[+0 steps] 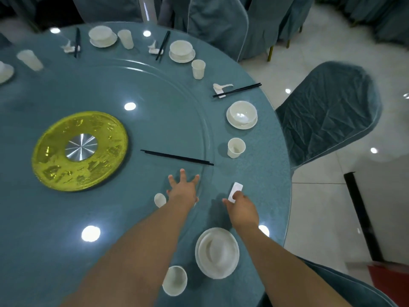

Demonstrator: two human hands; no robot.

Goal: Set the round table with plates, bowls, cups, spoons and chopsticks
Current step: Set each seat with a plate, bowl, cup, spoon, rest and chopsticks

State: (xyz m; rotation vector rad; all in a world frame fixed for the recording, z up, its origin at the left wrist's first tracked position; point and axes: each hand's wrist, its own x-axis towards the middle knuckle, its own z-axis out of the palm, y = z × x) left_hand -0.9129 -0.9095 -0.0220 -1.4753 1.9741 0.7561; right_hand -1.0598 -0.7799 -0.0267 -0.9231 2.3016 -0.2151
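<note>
Head view showed the right hand (242, 206) pinching a small white ceramic chopstick rest (235, 191) near the round teal table's (265, 173) right edge, while the left hand (182, 188), fingers spread and empty, reached toward black chopsticks (177, 157) on the glass turntable (155, 107), likely to complete this setting.

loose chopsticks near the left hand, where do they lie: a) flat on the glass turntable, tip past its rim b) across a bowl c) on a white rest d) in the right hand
a: the loose chopsticks lie flat on the glass turntable, beyond the left hand, no rest under them.
</note>
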